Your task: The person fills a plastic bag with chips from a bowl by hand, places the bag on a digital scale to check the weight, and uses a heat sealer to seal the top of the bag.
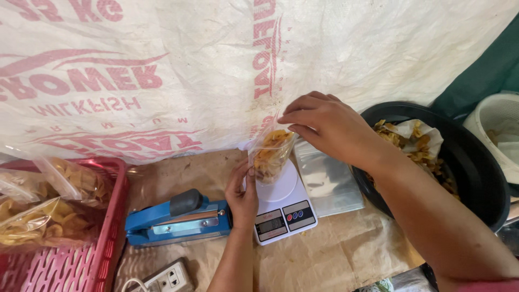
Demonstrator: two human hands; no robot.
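Holding chip bag (270,154) between hands, over scale (281,208)

blue heat sealer (175,219), pink basket (111,232), black basin (476,162)

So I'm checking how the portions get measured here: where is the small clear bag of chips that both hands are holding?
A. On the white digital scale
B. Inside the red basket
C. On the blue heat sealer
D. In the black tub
A: the clear bag of chips stands on the round platform of the white scale, with the left hand at its lower side and the right hand at its top.
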